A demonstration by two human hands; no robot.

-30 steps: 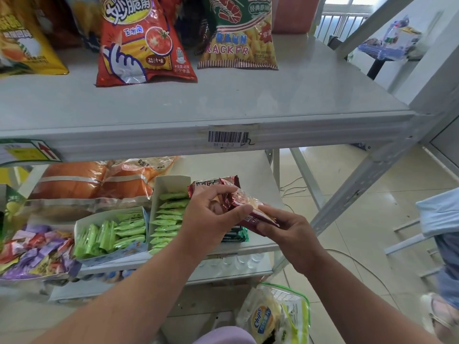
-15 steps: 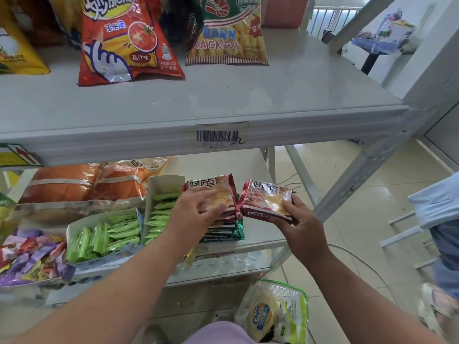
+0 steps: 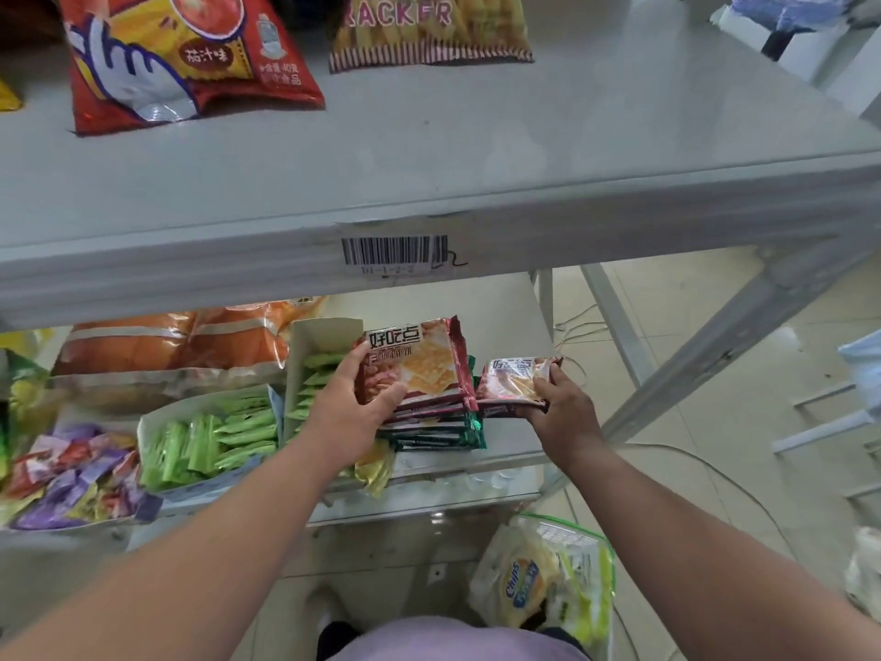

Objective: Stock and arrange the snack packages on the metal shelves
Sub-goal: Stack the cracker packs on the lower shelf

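Head view: left hand (image 3: pixel 355 407) grips the top red cracker packet (image 3: pixel 419 362) of a stack (image 3: pixel 431 422) on the lower metal shelf (image 3: pixel 505 453), thumb curled over the packet's near edge and fingers along its left side, so the packet lies just beyond and right of the palm. Right hand (image 3: pixel 565 412) pinches a second red cracker packet (image 3: pixel 515 381) from its near right corner, thumb on top; this packet sits just right of the stack, touching its side, and whether it rests on the shelf cannot be told. Left of the stack stand an open carton of green sachets (image 3: pixel 314 388) and a tray of green sticks (image 3: pixel 214 436). On the upper shelf (image 3: pixel 476 183) lie a red tomato chip bag (image 3: pixel 190 54) and a prawn cracker bag (image 3: pixel 429 35). A barcode label (image 3: pixel 394 252) sticks to its front edge.
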